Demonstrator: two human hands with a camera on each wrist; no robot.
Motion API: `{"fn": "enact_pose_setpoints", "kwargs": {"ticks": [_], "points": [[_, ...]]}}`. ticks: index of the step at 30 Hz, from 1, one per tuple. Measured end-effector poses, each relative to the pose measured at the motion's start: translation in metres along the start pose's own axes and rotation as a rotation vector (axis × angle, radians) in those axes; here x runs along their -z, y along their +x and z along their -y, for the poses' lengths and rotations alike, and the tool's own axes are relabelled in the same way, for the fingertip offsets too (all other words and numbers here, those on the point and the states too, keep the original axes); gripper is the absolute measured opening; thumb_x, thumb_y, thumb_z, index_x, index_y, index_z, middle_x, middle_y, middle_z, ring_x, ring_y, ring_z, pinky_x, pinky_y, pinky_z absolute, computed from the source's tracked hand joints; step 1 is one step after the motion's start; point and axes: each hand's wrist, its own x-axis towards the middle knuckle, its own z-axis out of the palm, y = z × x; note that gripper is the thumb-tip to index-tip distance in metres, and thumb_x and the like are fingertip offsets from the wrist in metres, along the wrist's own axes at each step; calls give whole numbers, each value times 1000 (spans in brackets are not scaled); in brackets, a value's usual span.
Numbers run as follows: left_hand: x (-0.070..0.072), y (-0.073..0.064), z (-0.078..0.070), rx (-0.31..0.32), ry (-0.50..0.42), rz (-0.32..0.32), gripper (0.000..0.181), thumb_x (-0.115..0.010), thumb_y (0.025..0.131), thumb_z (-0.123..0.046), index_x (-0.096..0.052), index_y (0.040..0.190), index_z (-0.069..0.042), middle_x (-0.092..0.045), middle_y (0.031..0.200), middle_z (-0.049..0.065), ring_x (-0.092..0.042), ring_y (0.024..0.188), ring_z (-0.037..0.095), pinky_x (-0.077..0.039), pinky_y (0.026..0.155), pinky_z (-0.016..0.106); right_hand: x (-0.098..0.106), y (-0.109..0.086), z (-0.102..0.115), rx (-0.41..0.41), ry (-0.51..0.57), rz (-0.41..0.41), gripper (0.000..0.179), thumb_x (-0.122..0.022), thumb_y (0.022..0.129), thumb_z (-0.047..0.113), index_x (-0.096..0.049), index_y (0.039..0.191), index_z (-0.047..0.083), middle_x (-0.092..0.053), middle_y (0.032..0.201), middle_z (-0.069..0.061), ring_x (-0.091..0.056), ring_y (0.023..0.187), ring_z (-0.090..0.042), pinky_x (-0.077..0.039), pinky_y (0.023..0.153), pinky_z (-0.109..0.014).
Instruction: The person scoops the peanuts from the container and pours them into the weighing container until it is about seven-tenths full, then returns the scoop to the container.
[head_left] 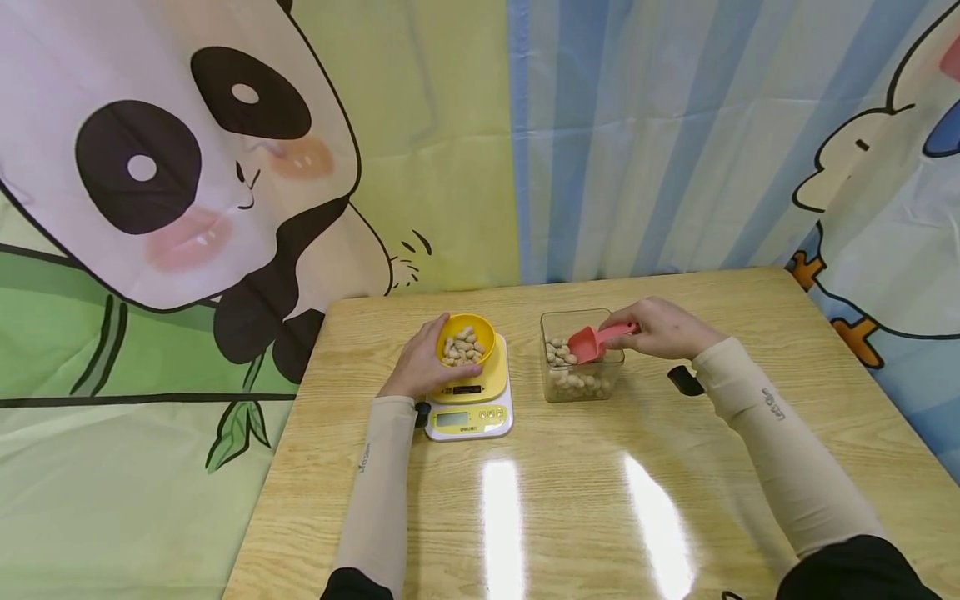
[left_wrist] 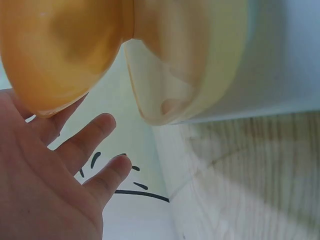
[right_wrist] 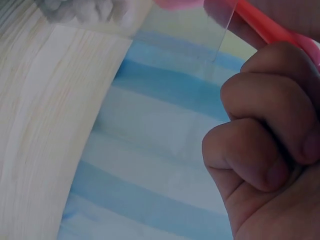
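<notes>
A yellow bowl (head_left: 486, 333) of unshelled peanuts (head_left: 463, 347) stands on a yellow-and-white kitchen scale (head_left: 495, 408). My left hand (head_left: 420, 363) holds this bowl from the left, thumb at the near side and forefinger at the far side. In the left wrist view the other fingers (left_wrist: 110, 177) spread away from the bowl's wall. At the right, my right hand (head_left: 663, 327) grips the handle of a pink scoop (head_left: 588, 343). The scoop's head is inside a clear plastic container (head_left: 545, 379), over more peanuts (head_left: 581, 385). Curled fingers (right_wrist: 240, 150) fill the right wrist view's right side.
All of this stands on a light wooden table (head_left: 570, 517), the container right of the scale. Behind the table's far edge hangs a printed curtain (head_left: 450, 150) with a panda and blue stripes. A dark wrist-camera piece (head_left: 686, 381) hangs by the right sleeve.
</notes>
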Motion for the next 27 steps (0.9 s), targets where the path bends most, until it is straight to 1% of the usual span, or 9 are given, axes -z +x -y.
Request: {"fn": "enact_pose_setpoints", "kwargs": {"ticks": [3,6,10,12,15,17,20,23,27], "points": [[2,0,-2,-6,32,-4,129,-80,63,-77,-15,164,-30,-25,166,2,-31,147,33,-31,114,61,0,-1,-2,6,2,4,20,-74,95,29,-77,111,18,-65,76,9,-46,55,-8,-43,53,-28],[7,1,-9,-33,53,-24,132,-76,60,-84,-14,164,-32,-22,167,1,-23,151,33,-23,118,60,1,0,-1,9,-6,8,19,-75,94,28,-78,110,18,-66,77,7,-46,56,-8,-42,54,-28],[14,5,-28,-111,83,-36,133,-69,58,-91,-15,164,-32,-21,168,2,-18,153,29,-15,123,54,2,0,0,13,-21,-3,18,-76,93,28,-78,109,19,-68,80,6,-47,57,-10,-42,55,-29],[17,7,-39,-156,100,-30,132,-67,60,-91,-16,164,-28,-23,167,4,-17,154,26,-10,124,51,3,0,0,11,-22,-6,19,-76,93,28,-78,110,19,-68,81,6,-47,58,-10,-42,55,-28],[17,9,-54,-216,135,-3,130,-65,64,-90,-17,164,-23,-24,167,5,-15,154,25,-5,125,47,3,-1,-1,9,-22,-11,21,-76,93,29,-78,111,18,-68,81,7,-47,57,-10,-42,55,-28],[13,10,-63,-247,162,20,128,-64,67,-90,-18,164,-21,-25,167,4,-14,155,24,-4,125,46,2,-1,-1,11,-23,-15,22,-76,93,29,-78,112,17,-68,82,8,-48,58,-10,-43,55,-29],[2,13,-78,-290,205,59,126,-62,68,-90,-18,164,-21,-25,167,2,-13,155,22,-4,125,45,1,-1,-2,21,-34,-26,22,-76,94,29,-78,112,17,-69,84,10,-49,60,-10,-44,57,-30],[-11,15,-92,-333,212,92,126,-63,68,-90,-19,164,-21,-25,166,2,-12,155,22,-4,125,45,-1,-2,-2,39,-36,-43,21,-76,94,27,-78,111,16,-70,88,9,-51,62,-10,-46,58,-30],[-28,17,-108,-368,231,135,129,-64,66,-90,-19,164,-19,-25,167,4,-11,155,22,-3,125,44,-5,-2,-3,63,-36,-61,18,-76,93,24,-78,109,15,-70,85,9,-50,59,-8,-45,55,-28]]}}
